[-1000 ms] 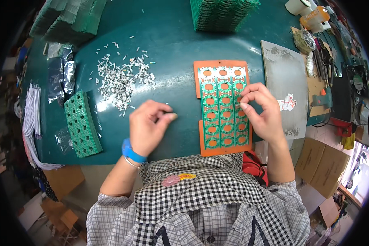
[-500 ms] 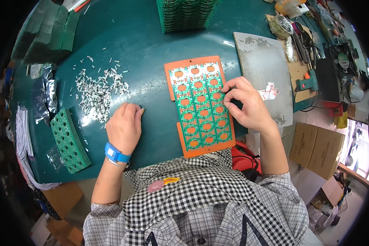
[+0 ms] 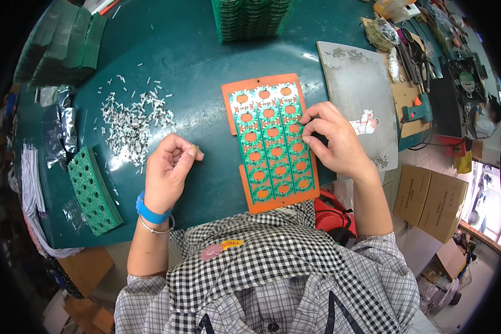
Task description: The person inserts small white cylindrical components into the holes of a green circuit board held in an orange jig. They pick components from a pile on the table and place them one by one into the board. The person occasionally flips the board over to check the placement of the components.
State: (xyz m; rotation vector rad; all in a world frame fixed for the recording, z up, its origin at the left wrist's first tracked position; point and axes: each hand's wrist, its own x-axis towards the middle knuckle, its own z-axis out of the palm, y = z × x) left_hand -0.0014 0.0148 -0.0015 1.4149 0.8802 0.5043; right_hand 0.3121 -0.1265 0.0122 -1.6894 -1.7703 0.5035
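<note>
- Beside white chips (image 3: 131,133) on the table (image 3: 195,67), rolls left hand (image 3: 166,170) thumb-side up, pinched, contents unclear.
- At circuit panel (image 3: 264,147) on orange tray (image 3: 227,99), holds right hand (image 3: 338,142) curled, grip unclear, apparently mid-work.

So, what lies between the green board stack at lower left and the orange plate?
In the head view, the left hand lies between the board stack and the orange plate, with bare green tabletop from hand to plate.

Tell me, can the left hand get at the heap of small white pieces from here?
Likely yes: the left hand is near the heap, and nothing visible stands between them.
</note>
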